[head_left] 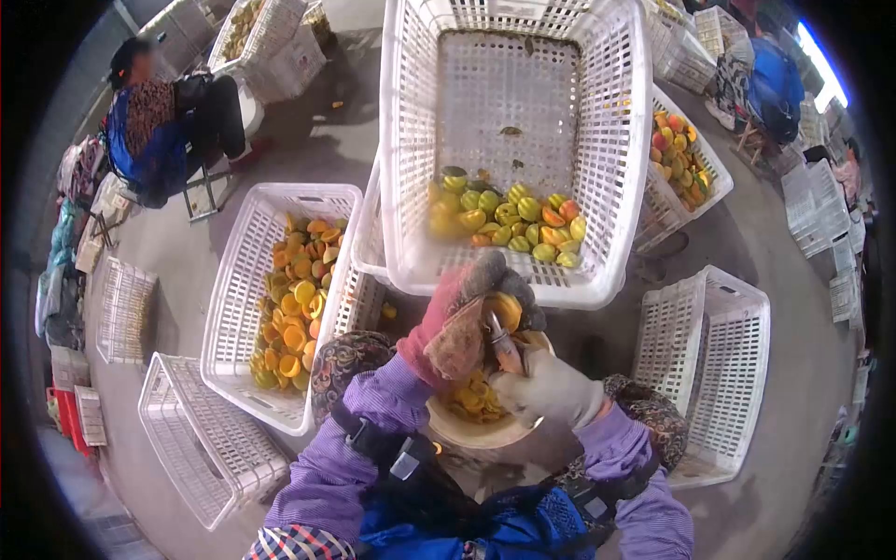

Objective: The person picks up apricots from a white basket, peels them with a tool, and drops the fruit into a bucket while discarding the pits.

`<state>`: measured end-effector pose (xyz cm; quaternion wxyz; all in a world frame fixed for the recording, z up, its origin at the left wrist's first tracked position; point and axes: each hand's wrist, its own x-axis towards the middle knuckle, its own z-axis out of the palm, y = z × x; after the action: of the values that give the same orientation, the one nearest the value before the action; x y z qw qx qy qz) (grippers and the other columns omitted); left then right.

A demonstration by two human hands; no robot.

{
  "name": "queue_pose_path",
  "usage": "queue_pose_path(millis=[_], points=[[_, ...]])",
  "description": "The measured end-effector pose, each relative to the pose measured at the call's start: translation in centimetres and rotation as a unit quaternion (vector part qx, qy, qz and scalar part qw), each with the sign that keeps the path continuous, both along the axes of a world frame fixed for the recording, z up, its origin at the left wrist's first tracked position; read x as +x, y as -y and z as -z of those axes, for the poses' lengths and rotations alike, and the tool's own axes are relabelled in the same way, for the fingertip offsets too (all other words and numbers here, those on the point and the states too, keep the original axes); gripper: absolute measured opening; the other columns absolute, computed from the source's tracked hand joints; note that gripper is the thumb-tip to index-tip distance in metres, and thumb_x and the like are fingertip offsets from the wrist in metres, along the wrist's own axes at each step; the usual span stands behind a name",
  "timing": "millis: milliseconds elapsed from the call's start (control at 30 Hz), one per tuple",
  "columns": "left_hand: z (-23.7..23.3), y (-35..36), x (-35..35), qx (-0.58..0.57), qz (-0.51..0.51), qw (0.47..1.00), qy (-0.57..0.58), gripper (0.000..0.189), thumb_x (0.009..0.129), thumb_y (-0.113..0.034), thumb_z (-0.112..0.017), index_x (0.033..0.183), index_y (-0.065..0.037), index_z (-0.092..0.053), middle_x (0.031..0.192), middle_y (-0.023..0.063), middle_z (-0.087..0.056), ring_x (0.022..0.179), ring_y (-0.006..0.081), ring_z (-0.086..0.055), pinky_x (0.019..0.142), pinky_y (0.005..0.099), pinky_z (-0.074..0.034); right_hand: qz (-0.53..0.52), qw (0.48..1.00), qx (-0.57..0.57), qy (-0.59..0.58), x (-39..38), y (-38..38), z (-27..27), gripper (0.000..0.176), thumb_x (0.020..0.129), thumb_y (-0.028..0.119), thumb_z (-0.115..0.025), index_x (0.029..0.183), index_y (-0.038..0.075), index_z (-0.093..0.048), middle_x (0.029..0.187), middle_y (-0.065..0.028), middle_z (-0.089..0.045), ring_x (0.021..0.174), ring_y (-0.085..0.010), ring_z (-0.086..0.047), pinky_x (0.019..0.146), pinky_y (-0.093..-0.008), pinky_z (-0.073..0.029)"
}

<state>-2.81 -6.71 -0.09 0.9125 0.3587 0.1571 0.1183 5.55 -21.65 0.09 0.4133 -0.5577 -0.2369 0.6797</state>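
Note:
In a pink and grey glove, my left hand (462, 322) is wrapped round a yellow-orange fruit piece (505, 311). My right hand (551, 387), in a whitish glove, grips a small tool (505, 347) whose metal end touches the fruit. Both hands are above a round pale bowl (481, 435) that holds yellow-orange peelings or pieces (471, 399). Just beyond my hands, a large white crate (509, 280) has green, yellow and reddish fruits (527, 219) gathered at its near end.
A white crate (217, 317) of orange fruit halves stands at the left. Another crate (705, 191) with fruit is at the upper right. Empty crates (201, 439) (737, 373) lie lower left and right. A seated person (154, 126) is at the upper left.

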Motion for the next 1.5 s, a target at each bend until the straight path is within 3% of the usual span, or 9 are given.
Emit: queue_pose_path(millis=[67, 233, 367, 600, 800, 933, 1133, 1467, 1500], points=[[0.4, -0.3, -0.2, 0.418, -0.094, 0.898, 0.097, 0.033, 0.098, -0.033, -0.052, 0.096, -0.001, -0.06, 0.085, 0.012, -0.063, 0.078, 0.0231, -0.064, 0.07, 0.0347, -0.053, -0.026, 0.997, -0.001, -0.066, 0.3, 0.3, -1.0, 0.015, 0.092, 0.02, -0.056, 0.094, 0.006, -0.054, 0.061, 0.0005, -0.049, 0.047, -0.0084, -0.045, 0.043, -0.026, -0.038], [0.7, -0.4, 0.1, 0.057, 0.022, 0.996, -0.063, 0.033, 0.096, -0.029, -0.055, 0.097, 0.003, -0.064, 0.084, 0.0097, -0.065, 0.08, 0.0195, -0.063, 0.076, 0.0335, -0.05, 0.003, 0.993, 0.021, -0.115, -0.8, 0.5, 1.9, 0.016, 0.093, 0.02, -0.058, 0.096, 0.006, -0.052, 0.065, 0.0, -0.049, 0.049, -0.0088, -0.045, 0.042, -0.0257, -0.038], [3.7, -0.5, -1.0, 0.39, -0.118, 0.905, -0.121, 0.03, 0.094, -0.027, -0.059, 0.089, 0.0, -0.069, 0.078, 0.0057, -0.065, 0.073, 0.013, -0.058, 0.068, 0.028, -0.048, -0.022, 0.999, -0.019, -0.021, -1.6, 1.4, 2.4, 0.018, 0.092, 0.021, -0.06, 0.097, 0.005, -0.052, 0.07, -0.0015, -0.052, 0.054, -0.0088, -0.049, 0.047, -0.0264, -0.044], [0.2, -9.1, -9.3, 0.355, -0.358, 0.854, -0.128, 0.018, 0.094, -0.01, -0.057, 0.098, 0.004, -0.068, 0.086, 0.0071, -0.068, 0.076, 0.0135, -0.062, 0.071, 0.0248, -0.05, -0.181, 0.856, -0.077, 0.479, -2.4, 3.4, 7.9, 0.042, 0.091, 0.033, -0.053, 0.116, 0.0, -0.051, 0.096, -0.0261, -0.067, 0.086, -0.0408, -0.067, 0.076, -0.0503, -0.051], [0.0, -12.0, -12.5, 0.825, -0.192, 0.419, -0.326, 0.027, 0.086, -0.013, -0.067, 0.112, -0.003, -0.065, 0.117, 0.013, -0.061, 0.111, 0.0252, -0.058, 0.09, 0.0354, -0.049, -0.294, 0.761, -0.076, 0.574, -1.7, 4.8, 10.9, 0.033, 0.091, 0.023, -0.045, 0.11, 0.0, -0.059, 0.088, -0.0173, -0.071, 0.083, -0.0308, -0.07, 0.066, -0.0434, -0.055], [-2.4, -7.5, -3.1, 0.749, -0.057, 0.642, -0.156, 0.029, 0.08, -0.011, -0.071, 0.107, -0.003, -0.066, 0.109, 0.0148, -0.064, 0.096, 0.0321, -0.064, 0.084, 0.0369, -0.052, -0.345, 0.749, -0.112, 0.554, -1.7, 5.2, 10.9, 0.03, 0.092, 0.02, -0.043, 0.111, 0.003, -0.059, 0.088, -0.016, -0.072, 0.08, -0.0314, -0.071, 0.063, -0.0426, -0.055], [7.9, -11.7, 10.4, 0.863, 0.222, 0.319, -0.323, 0.042, 0.091, -0.036, -0.057, 0.101, 0.004, -0.063, 0.104, 0.0226, -0.062, 0.092, 0.0325, -0.064, 0.087, 0.0416, -0.052, -0.184, 0.713, 0.109, 0.667, -2.5, 6.8, 9.8, 0.025, 0.092, 0.021, -0.047, 0.108, 0.006, -0.06, 0.065, -0.0087, -0.064, 0.053, -0.0248, -0.064, 0.042, -0.0397, -0.045], [6.7, -11.7, 10.9, 0.796, 0.237, 0.447, -0.331, 0.045, 0.08, -0.019, -0.064, 0.122, -0.003, -0.059, 0.115, 0.0191, -0.063, 0.105, 0.0303, -0.063, 0.089, 0.0389, -0.052, -0.142, 0.632, 0.08, 0.757, -1.0, 6.1, 5.2, 0.022, 0.093, 0.028, -0.052, 0.097, 0.008, -0.057, 0.063, -0.0085, -0.062, 0.051, -0.0225, -0.064, 0.043, -0.037, -0.046], [7.0, -12.1, 10.3, 0.738, 0.241, 0.556, -0.298, 0.047, 0.081, -0.019, -0.066, 0.124, -0.003, -0.058, 0.114, 0.0166, -0.063, 0.104, 0.0269, -0.063, 0.09, 0.0368, -0.051, -0.094, 0.679, 0.068, 0.725, -0.5, 6.1, 4.8, 0.021, 0.092, 0.027, -0.055, 0.097, 0.007, -0.056, 0.067, -0.011, -0.063, 0.055, -0.026, -0.064, 0.046, -0.039, -0.047]])
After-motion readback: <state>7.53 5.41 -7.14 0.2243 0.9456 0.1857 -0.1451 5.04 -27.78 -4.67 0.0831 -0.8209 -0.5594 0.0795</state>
